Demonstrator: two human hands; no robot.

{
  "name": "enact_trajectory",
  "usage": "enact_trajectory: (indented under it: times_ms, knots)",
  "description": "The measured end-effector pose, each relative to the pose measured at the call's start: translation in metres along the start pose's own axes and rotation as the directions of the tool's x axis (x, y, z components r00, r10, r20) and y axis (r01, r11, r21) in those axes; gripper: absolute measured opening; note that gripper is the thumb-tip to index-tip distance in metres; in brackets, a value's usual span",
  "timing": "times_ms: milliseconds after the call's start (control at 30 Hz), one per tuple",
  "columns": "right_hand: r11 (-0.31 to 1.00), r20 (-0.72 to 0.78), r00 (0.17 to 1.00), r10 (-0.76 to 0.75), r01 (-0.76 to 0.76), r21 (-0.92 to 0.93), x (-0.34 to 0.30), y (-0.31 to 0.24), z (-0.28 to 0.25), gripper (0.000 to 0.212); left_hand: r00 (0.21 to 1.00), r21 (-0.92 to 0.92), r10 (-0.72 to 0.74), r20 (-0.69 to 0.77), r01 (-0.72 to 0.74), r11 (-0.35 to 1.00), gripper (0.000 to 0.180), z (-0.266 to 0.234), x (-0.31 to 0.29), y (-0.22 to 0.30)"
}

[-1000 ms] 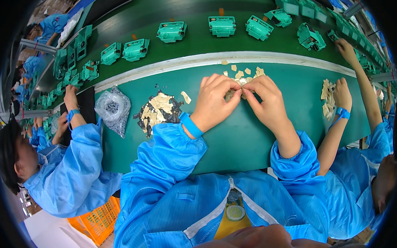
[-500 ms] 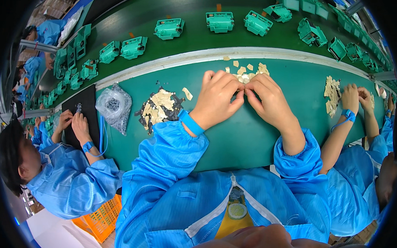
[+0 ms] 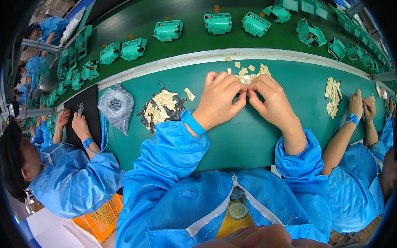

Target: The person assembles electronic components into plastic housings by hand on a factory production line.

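My left hand and my right hand meet fingertip to fingertip above the green bench. Both are closed in a pinch, and whatever sits between the fingertips is hidden or too small to name. Just beyond them lies a small heap of cream-coloured scraps. Left of my left wrist, which wears a blue band, is a mixed pile of cream scraps and small black pieces. One loose cream scrap rests between that pile and my left hand.
A clear plastic bag of small dark parts stands by a black mat at the left. Across the metal rail, green housings line a belt. Co-workers' hands work at the right, near another scrap pile, and at the left.
My hands stay pinched together at nearly the same spot. The co-worker's hands at the right have shifted slightly right and lower. The whole view has moved a little.
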State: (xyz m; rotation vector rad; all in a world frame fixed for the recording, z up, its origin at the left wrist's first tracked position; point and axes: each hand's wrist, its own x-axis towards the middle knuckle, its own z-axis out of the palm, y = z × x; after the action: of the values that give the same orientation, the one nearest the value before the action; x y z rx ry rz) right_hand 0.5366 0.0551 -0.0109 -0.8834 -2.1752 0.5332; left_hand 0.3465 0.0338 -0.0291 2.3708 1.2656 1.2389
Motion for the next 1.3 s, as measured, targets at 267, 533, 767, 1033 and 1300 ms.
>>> enact_trajectory:
  times_ms: [267, 533, 767, 1033, 1300]
  knots:
    - [0.956, -0.199, 0.938, 0.284, -0.293, -0.015, 0.003, 0.009, -0.001, 0.007, 0.991, 0.047, -0.038, -0.129, 0.044, 0.998, 0.015, -0.001, 0.005, -0.005]
    - [0.947, -0.204, 0.928, 0.312, -0.286, 0.145, 0.005, 0.006, 0.007, 0.011, 0.988, 0.157, 0.031, -0.153, -0.007, 0.988, 0.018, -0.006, 0.009, 0.001]
    - [0.442, 0.258, 0.725, 0.638, -0.619, 0.649, 0.006, 0.000, -0.016, 0.030, 0.976, 0.319, 0.204, -0.071, -0.171, 0.932, 0.025, -0.010, 0.012, 0.021]
    - [0.523, 0.106, 0.763, 0.638, -0.530, 0.668, 0.001, 0.009, -0.007, 0.022, 0.980, 0.316, 0.177, -0.093, -0.140, 0.938, 0.022, -0.019, 0.022, 0.014]
    - [0.606, 0.198, 0.815, 0.545, -0.546, 0.579, -0.007, 0.015, -0.035, 0.024, 0.981, 0.125, 0.024, -0.193, 0.000, 0.992, 0.014, -0.001, 0.030, 0.032]
